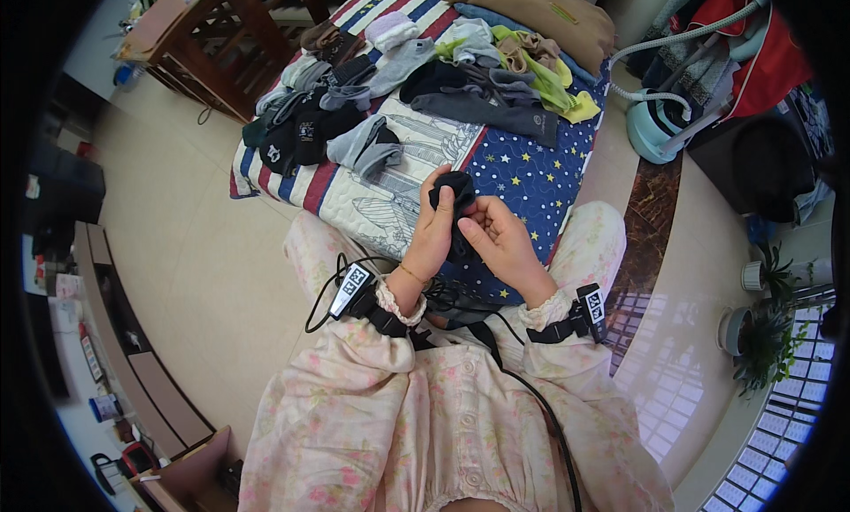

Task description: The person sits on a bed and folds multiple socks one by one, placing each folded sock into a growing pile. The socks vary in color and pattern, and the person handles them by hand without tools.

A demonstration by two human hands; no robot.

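Note:
A black sock [458, 183], partly bunched, is in front of me, above the near part of the quilt. My left hand [431, 236] holds its upper part, the thumb pressed on the cloth. My right hand [503, 243] grips the sock's right side with curled fingers, hiding some of the fabric. Beyond my hands, a folded grey sock [365, 145] lies beside several black socks [309, 130]. A long dark grey sock [488, 114] is stretched across the patterned quilt [524, 180]. Lime-green socks [548, 84] lie in the pile at the right.
Folded brown clothing [531, 11] sits at the far end. A steamer-like appliance [654, 127] with a pale hose stands right of the quilt. A wooden table [219, 44] is at upper left. Black cables [554, 412] run from my wrist straps over my lap.

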